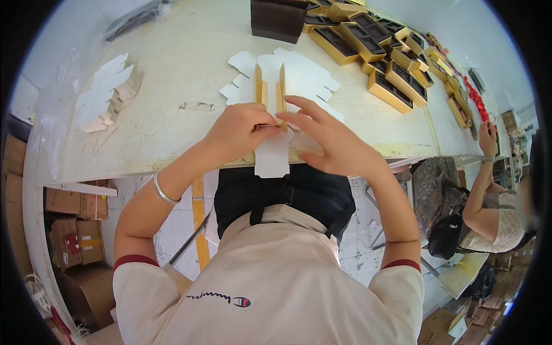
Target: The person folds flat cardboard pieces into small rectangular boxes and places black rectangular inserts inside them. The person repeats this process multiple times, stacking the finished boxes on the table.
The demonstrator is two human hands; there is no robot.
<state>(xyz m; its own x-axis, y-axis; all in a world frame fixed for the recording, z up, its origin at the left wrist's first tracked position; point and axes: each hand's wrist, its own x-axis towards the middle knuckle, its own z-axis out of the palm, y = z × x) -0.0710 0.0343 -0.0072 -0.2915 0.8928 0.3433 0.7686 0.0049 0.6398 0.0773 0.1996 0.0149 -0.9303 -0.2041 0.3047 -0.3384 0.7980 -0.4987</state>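
Counter [172, 63] extends beneath the part-folded carton [272, 154], whose white flap overhangs the near edge. Heap of gold boxes [369, 47] with dark inserts: beyond the carton, to its right. White blanks [310, 77]: flat beneath the carton, showing on both sides. Stack of white pieces [105, 95]: well left of the carton. Dark brown block [278, 20]: beyond the carton, apart from it. Right hand [329, 137]: fingers spread beside the carton's right gold wall. Left hand [237, 129]: thumb and fingers pinching the carton's near end.
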